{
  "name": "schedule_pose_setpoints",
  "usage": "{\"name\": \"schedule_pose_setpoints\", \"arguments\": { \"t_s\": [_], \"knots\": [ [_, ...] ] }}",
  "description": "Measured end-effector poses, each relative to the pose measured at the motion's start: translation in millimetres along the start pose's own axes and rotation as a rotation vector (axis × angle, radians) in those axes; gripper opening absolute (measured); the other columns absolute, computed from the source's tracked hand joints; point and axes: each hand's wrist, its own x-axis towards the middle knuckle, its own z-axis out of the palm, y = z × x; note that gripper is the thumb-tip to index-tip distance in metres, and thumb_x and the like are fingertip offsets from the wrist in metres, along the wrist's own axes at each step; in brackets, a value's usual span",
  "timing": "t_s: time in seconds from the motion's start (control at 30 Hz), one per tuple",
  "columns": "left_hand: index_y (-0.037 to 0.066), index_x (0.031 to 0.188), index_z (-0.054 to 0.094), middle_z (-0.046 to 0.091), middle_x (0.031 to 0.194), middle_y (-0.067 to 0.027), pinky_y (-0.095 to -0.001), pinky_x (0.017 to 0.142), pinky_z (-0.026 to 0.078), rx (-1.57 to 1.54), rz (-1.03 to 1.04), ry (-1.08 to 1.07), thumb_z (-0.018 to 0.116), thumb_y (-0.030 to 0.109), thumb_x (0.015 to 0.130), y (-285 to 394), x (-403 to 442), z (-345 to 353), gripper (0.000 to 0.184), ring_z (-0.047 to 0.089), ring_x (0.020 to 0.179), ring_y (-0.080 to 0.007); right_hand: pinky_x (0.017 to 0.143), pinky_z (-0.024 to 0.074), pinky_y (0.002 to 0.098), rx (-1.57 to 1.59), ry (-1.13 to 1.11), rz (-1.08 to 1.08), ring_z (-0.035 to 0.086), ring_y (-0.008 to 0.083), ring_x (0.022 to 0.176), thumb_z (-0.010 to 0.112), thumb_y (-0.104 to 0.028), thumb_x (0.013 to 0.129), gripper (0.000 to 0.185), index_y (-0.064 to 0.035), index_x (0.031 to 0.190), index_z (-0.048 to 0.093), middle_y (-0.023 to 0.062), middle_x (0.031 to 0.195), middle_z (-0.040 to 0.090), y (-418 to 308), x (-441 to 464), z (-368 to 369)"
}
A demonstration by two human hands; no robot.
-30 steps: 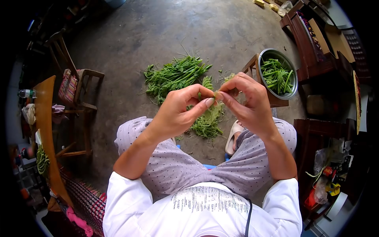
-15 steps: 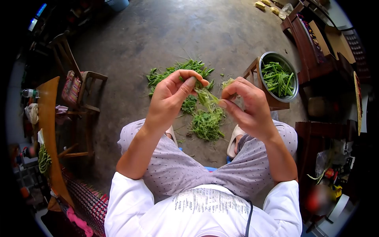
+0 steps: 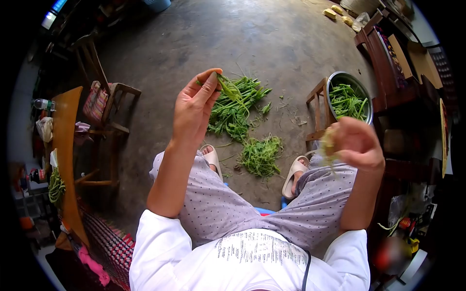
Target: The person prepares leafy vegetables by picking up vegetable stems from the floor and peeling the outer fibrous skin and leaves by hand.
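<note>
My left hand is closed in a pinch on a green leafy stem, held up above the floor. Off to the right, my right hand is curled and smeared by motion, with pale stringy peelings at its fingers. On the floor beneath my left hand lies a heap of long green stems with leaves. Closer to my feet is a smaller pile of fine green trimmings. Cut green stems fill a metal basin just beyond my right hand.
The basin rests on a wooden stool. A wooden chair and a long wooden board stand on the left. Dark wooden furniture lines the right side. My sandalled feet flank the trimmings.
My hands have moved apart: the right went right and down with pale peelings, the left went slightly left and up with the stem. The camera view has shifted a little.
</note>
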Motion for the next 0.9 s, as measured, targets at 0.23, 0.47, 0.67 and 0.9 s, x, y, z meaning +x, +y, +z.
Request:
{"name": "schedule_pose_setpoints", "arguments": {
  "t_s": [0.23, 0.47, 0.67, 0.9],
  "knots": [
    [0.003, 0.105, 0.063, 0.063, 0.089, 0.0004, -0.017, 0.071, 0.046, 0.131, -0.08, -0.089, 0.061, 0.015, 0.089, -21, 18, 53, 0.02, 0.056, 0.08, -0.0046, 0.072, 0.0443, 0.0407, -0.951, -0.332, 0.325, 0.057, 0.0335, 0.081, 0.053, 0.003, 0.075, 0.015, 0.0003, 0.09, 0.056, 0.0156, 0.081, 0.059, 74, -6, 25],
    [0.003, 0.103, 0.063, 0.065, 0.09, -0.0006, -0.0189, 0.069, 0.042, 0.216, -0.114, -0.325, 0.064, 0.019, 0.087, -49, 44, 146, 0.023, 0.055, 0.08, -0.0053, 0.071, 0.0461, 0.0388, -0.837, -0.033, 0.232, 0.059, 0.0341, 0.08, 0.057, 0.003, 0.071, 0.014, 0.002, 0.084, 0.06, 0.0174, 0.081, 0.061, 44, -25, 5],
    [0.002, 0.101, 0.063, 0.064, 0.088, -0.0007, -0.0192, 0.068, 0.041, 0.317, -0.095, -0.392, 0.065, 0.019, 0.087, -63, 45, 169, 0.022, 0.054, 0.077, -0.0055, 0.056, 0.0433, 0.0232, -0.607, 0.559, -0.049, 0.055, 0.0093, 0.066, 0.067, -0.005, 0.081, 0.009, 0.0016, 0.084, 0.062, 0.0045, 0.076, 0.058, 1, -51, -20],
    [0.0, 0.1, 0.063, 0.062, 0.087, 0.0001, -0.0189, 0.068, 0.041, 0.418, -0.127, -0.473, 0.065, 0.016, 0.087, -60, 23, 180, 0.02, 0.054, 0.077, -0.0043, 0.062, 0.0473, 0.027, -0.762, 0.966, -0.268, 0.059, 0.0176, 0.067, 0.067, -0.004, 0.079, 0.015, -0.0012, 0.093, 0.067, 0.0089, 0.078, 0.06, 5, -51, -27]
  ]
}}
